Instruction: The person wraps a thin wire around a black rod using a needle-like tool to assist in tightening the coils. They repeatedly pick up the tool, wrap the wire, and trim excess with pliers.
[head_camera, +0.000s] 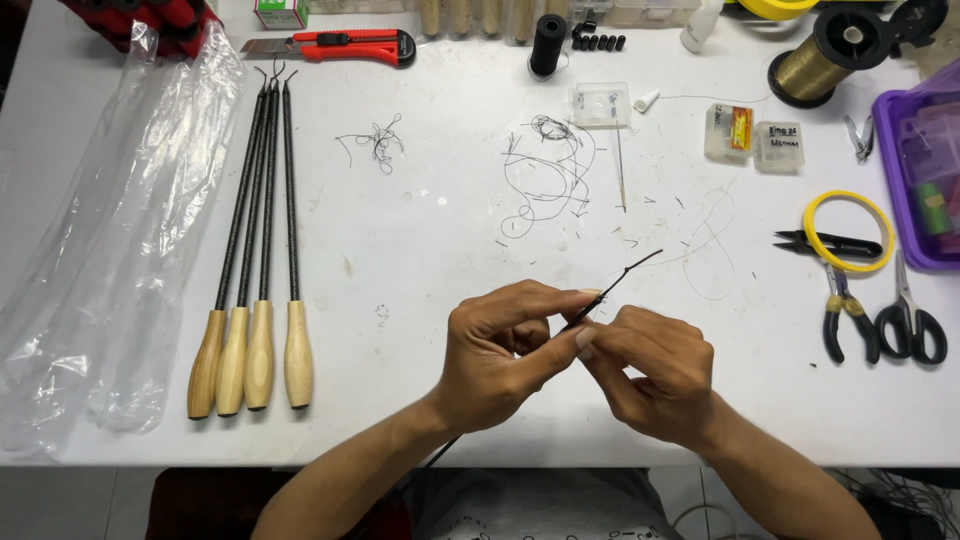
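Pinching thin black rod (615, 283) (both hands)

Both bare forearms reaching up from the lower edge, converging near the middle. Left hand (505, 350) curled, thumb and forefinger stretched toward the right hand (650, 372), fingertips touching. Right hand's fingers bent inward in a pinch, knuckles facing up.

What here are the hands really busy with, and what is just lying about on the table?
In use:
left hand
right hand
thin black rod, pinched by both

Lying about:
four wooden-handled rods
red knife
gold thread spool
scissors
pliers
plastic sleeves
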